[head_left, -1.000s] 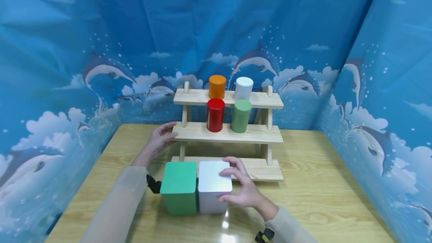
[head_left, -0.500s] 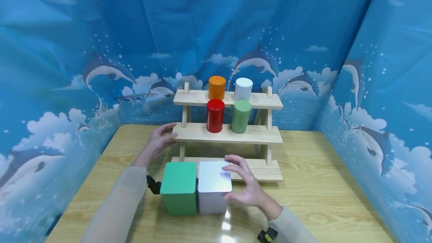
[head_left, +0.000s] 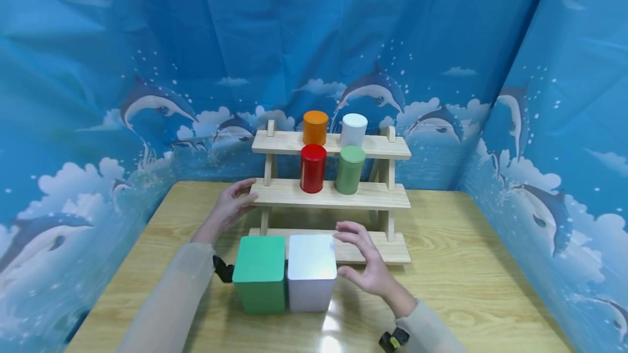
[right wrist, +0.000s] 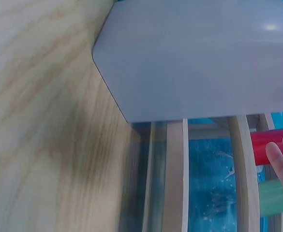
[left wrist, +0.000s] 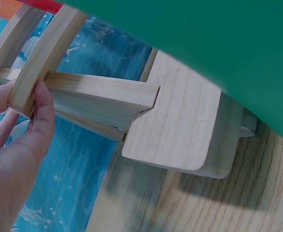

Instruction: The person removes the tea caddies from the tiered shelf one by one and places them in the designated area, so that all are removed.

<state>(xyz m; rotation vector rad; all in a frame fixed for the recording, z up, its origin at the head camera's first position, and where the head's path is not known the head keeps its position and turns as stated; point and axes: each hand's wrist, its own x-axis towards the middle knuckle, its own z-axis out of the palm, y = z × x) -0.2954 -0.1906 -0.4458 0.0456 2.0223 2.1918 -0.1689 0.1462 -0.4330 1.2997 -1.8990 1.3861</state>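
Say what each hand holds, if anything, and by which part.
Left hand: middle shelf, by its left end. Right hand: nothing.

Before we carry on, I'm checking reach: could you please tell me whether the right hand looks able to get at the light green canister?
Probably yes: the right hand, beside the white box, grips nothing, and nothing stands in front of the light green canister on the middle shelf.

Brt glare on tbl (head_left: 456, 266), soft shadows
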